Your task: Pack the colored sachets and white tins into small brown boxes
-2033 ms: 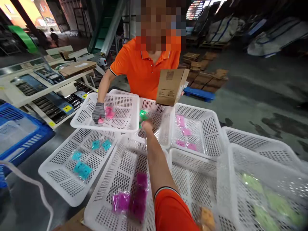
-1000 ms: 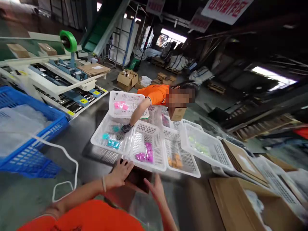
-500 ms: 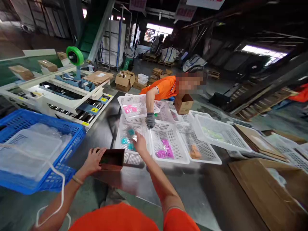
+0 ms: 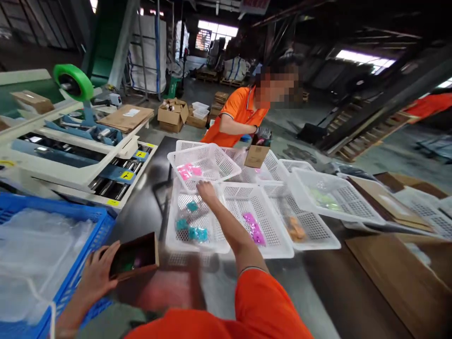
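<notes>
Pink packets' basket [image 4: 223,160] now has the right hand [image 4: 207,191] at its rim.

Box [image 4: 145,254] in left hand [image 4: 96,272], teal packets [image 4: 197,234]

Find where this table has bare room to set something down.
Bare table lies between the white baskets and the orange shirt, and rightward toward the big cardboard box. It's crowded around the right hand, where baskets overlap.
</notes>
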A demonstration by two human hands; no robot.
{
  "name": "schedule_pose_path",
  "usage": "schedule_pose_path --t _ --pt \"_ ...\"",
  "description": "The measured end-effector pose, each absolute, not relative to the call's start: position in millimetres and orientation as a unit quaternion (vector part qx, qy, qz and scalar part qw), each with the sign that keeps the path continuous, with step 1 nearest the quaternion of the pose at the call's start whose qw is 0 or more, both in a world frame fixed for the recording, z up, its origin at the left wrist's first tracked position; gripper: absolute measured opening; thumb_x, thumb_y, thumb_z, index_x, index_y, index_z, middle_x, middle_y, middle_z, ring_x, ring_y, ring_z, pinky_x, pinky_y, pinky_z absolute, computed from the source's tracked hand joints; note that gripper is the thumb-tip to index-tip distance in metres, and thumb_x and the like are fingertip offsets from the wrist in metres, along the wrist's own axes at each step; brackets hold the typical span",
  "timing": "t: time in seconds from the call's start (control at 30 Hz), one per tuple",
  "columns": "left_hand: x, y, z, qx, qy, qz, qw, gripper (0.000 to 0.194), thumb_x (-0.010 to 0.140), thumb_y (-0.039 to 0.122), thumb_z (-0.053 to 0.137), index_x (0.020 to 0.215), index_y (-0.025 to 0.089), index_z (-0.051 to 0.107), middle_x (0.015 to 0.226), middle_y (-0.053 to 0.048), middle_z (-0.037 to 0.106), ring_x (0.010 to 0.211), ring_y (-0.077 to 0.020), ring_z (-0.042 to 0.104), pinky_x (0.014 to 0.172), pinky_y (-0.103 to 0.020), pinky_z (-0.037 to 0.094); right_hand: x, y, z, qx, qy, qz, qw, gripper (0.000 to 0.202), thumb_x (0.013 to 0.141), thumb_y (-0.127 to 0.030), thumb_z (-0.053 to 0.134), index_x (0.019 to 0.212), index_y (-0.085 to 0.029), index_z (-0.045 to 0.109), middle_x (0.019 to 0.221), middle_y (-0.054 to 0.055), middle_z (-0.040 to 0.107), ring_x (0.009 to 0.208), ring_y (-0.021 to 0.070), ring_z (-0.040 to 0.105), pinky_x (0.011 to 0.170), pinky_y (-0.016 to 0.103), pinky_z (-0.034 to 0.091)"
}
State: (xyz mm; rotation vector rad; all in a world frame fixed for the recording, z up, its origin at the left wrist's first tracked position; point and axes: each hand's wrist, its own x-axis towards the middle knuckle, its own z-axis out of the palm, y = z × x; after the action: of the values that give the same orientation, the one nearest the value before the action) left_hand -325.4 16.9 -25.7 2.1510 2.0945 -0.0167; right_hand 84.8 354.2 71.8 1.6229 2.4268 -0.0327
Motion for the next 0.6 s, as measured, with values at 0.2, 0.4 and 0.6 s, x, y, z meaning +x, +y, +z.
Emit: schedule_pose_path --t 0.2,0.4,0.6 --pt "-336 15 -53 0.717 0.696 0.022 0.042 0.079 0.080 0.022 0.075 0.159 0.026 0.078 0.168 -0.012 0.075 0.148 -0.0433 0.072 0.128 -0.057 0.055 156 321 61 0.614 0.772 0.005 0.162 0.044 0.115 -0.005 0.046 0.134 -0.015 0.085 0.137 0.023 0.080 0.126 0.0301 0.080 0.108 0.038 0.054" --pt "-357 35 -60 0.735 0.677 0.019 0.027 0.067 0.086 0.029 0.075 0.152 0.024 0.083 0.161 -0.014 0.080 0.143 -0.0460 0.076 0.118 -0.059 0.061 209 317 60 0.694 0.699 -0.019 0.170 0.038 0.117 -0.008 0.048 0.130 -0.014 0.084 0.135 0.022 0.081 0.127 0.0323 0.080 0.110 0.041 0.052" --pt "-355 52 -47 0.743 0.670 0.008 0.009 0.066 0.086 0.024 0.069 0.150 0.031 0.085 0.160 -0.006 0.081 0.142 -0.0443 0.077 0.115 -0.053 0.063 142 344 54 0.704 0.710 0.002 -0.002 0.068 0.107 -0.022 0.080 0.173 -0.020 0.062 0.169 0.026 0.067 0.157 0.0418 0.064 0.123 0.050 0.052"
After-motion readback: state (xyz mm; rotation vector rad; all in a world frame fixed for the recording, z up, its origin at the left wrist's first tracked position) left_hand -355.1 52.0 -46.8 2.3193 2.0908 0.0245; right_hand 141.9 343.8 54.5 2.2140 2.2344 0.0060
